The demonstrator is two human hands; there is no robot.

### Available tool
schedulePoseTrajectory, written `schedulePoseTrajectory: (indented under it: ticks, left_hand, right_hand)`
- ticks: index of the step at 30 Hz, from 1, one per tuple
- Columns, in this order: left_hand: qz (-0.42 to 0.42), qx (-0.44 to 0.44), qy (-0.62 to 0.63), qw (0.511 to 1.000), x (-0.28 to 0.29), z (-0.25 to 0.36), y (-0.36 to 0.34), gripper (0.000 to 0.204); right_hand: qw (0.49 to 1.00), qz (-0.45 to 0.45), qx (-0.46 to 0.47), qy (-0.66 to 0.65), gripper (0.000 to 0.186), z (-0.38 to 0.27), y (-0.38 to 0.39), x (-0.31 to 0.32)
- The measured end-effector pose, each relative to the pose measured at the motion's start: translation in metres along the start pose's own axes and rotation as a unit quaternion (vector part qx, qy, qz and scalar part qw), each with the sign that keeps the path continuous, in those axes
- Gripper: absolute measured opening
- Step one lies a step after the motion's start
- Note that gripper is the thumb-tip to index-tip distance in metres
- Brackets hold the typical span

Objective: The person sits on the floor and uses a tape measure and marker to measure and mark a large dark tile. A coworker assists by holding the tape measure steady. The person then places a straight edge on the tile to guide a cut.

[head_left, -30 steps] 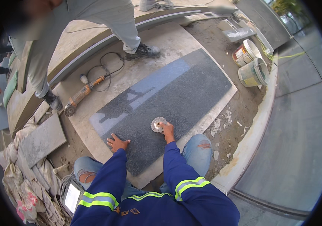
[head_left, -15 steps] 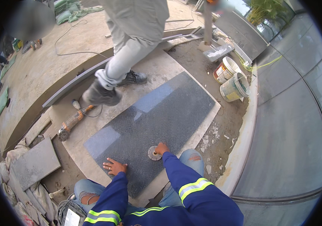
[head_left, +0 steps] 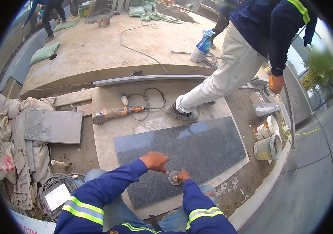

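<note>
A dark grey stone slab (head_left: 209, 154) lies flat in front of my knees, wet-looking along its far side. My right hand (head_left: 184, 175) has its fingers closed on a small round segmented cutting disc (head_left: 172, 180), low over the slab or resting on it; I cannot tell which. Just left of the disc, my left hand (head_left: 155, 161) hovers above the slab, its fingers apart and holding nothing. Beyond the slab's far left corner, an orange angle grinder (head_left: 116, 112) with a disc on its head lies on the pale base slab, its cord curling away to the right.
A co-worker's leg (head_left: 223, 84) stands past the slab's far edge. Two buckets (head_left: 262, 150) lie tipped at the right. To the left are a loose grey slab (head_left: 53, 125), crumpled sacks (head_left: 3, 134) and a coiled cable (head_left: 51, 183). A raised concrete step (head_left: 151, 46) runs behind.
My view has swung left. My left hand has lifted off the slab and moved toward the disc in my right hand. The co-worker has stepped to the right.
</note>
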State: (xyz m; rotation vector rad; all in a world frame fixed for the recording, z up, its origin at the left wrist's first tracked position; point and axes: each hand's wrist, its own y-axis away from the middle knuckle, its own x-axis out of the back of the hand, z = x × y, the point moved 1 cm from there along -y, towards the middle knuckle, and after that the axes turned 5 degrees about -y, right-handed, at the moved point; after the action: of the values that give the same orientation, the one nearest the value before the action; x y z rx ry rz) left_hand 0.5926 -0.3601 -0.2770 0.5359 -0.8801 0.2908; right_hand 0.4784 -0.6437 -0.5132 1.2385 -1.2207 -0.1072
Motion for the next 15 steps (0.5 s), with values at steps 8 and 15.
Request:
schedulePoseTrajectory:
  ticks: [8, 15]
  left_hand:
    - [-0.155, 0.056, -0.019, 0.986, -0.01, -0.007, 0.025, 0.075]
    - [-0.081, 0.043, -0.04, 0.995, 0.003, -0.027, 0.008, 0.075]
  right_hand:
    - [0.999, 0.0, -0.009, -0.04, 0.06, -0.009, 0.013, 0.01]
    - [0.995, 0.091, 0.016, -0.049, 0.055, 0.002, 0.013, 0.0]
